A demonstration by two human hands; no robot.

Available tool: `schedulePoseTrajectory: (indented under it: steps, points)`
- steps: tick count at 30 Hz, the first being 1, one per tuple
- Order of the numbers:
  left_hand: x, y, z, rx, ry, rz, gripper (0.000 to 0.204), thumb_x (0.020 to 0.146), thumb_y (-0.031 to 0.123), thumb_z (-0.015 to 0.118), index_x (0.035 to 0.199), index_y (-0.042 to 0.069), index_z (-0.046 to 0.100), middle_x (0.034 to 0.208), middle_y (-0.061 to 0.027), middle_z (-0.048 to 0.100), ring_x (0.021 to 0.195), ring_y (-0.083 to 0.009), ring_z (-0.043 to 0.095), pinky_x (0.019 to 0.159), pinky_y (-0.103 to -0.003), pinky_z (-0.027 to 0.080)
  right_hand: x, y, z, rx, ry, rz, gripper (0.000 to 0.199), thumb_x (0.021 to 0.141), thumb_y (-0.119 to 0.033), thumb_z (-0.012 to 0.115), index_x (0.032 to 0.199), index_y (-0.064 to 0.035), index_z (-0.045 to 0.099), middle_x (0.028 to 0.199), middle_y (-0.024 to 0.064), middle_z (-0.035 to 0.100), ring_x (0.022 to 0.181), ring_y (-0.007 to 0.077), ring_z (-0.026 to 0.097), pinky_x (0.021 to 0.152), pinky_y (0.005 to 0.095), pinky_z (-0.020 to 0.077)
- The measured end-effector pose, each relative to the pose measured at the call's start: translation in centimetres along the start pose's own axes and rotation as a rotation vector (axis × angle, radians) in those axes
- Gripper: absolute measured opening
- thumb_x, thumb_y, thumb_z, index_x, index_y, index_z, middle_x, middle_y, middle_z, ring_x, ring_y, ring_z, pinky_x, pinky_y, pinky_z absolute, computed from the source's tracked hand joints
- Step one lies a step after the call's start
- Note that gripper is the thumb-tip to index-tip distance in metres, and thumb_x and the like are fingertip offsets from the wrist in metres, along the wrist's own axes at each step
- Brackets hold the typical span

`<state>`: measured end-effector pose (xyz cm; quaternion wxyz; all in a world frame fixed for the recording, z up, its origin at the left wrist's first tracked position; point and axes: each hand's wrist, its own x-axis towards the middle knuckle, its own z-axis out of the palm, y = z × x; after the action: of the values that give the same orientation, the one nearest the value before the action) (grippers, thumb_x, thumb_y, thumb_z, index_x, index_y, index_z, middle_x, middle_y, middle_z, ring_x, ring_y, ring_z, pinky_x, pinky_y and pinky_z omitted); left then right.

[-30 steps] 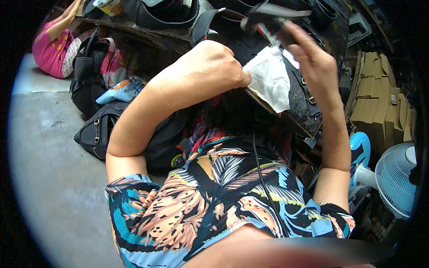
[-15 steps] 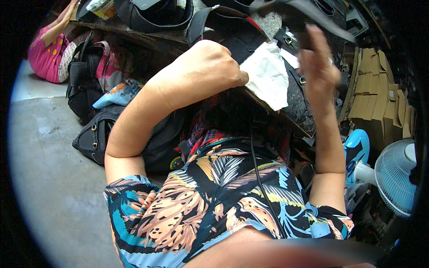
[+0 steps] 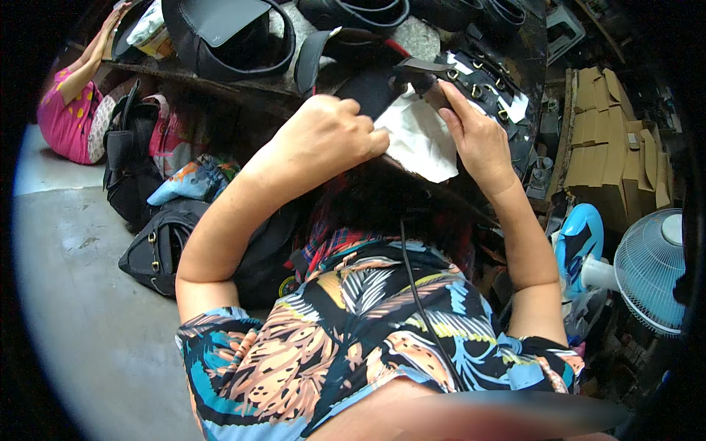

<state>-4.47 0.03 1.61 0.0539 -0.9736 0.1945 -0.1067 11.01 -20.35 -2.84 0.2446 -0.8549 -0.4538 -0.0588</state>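
Since the earlier frames, the right hand [image 3: 476, 140] has come down from the raised black strap piece and now presses on the work, while the left hand [image 3: 331, 140] stays clenched in much the same place.

Head view: the black leather bag panel with a flap [image 3: 368, 84] lies on the dark workbench [image 3: 220, 88], at its near edge and close to the person's chest. The left fist closes over the panel's near edge; whether its fingers pinch anything else is hidden. The right fingers grip a narrow black strap [image 3: 423, 70] and pin the crumpled white cloth [image 3: 419, 140] against the panel. The panel looks fairly stiff yet bendable, light, and smooth enough to slide; its edge or the strap seems the surest hold. Beyond lie round black bag shells [image 3: 228, 37]; cardboard boxes [image 3: 603, 140] and a pale blue fan [image 3: 651, 268] stand to the right.
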Motion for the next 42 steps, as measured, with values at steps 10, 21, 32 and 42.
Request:
schedulePoseTrajectory:
  steps: [10,21,32,42]
  points:
    - [-2.8,-2.0,2.5,0.274,0.382,-0.081,0.006,0.075,0.017,0.062,0.076,0.018,0.056,0.077,0.0038,0.052,0.094,-0.0141,0.056,0.109,-0.042,0.037,0.2,-0.5,-2.3,0.297,0.045,0.085,0.035,0.096,-0.027,0.059,0.130,-0.0213,0.060,0.117,0.0119,0.067,0.101,0.0279,0.068,0.083,0.0329,0.0527]
    - [-2.5,-2.8,4.8,0.311,0.704,-0.155,0.009,0.073,0.020,0.064,0.079,0.021,0.058,0.073,0.0070,0.049,0.081,-0.0112,0.054,0.089,-0.035,0.040,0.6,-2.2,-6.1,0.576,0.411,-0.317,0.038,0.100,-0.014,0.053,0.136,-0.0025,0.054,0.086,0.0103,0.067,0.067,0.0098,0.061,0.057,0.0222,0.0480]
    - [-3.3,-1.0,8.1,0.091,0.594,-0.114,0.014,0.073,0.013,0.064,0.087,0.015,0.064,0.089,0.0007,0.056,0.102,-0.0167,0.057,0.106,-0.040,0.040,-0.3,-2.4,-3.2,0.458,0.470,-0.316,0.038,0.094,-0.013,0.061,0.132,-0.0105,0.059,0.107,0.0113,0.070,0.072,0.0142,0.066,0.064,0.0264,0.0528]
    - [-2.5,-2.1,8.3,0.191,0.578,-0.101,0.005,0.073,0.014,0.064,0.070,0.017,0.061,0.076,0.0052,0.052,0.085,-0.0115,0.057,0.103,-0.037,0.039,1.6,-2.7,-2.9,0.380,0.235,-0.305,0.039,0.094,-0.016,0.061,0.134,-0.0156,0.058,0.101,0.0072,0.072,0.069,0.0159,0.065,0.062,0.0293,0.0526]
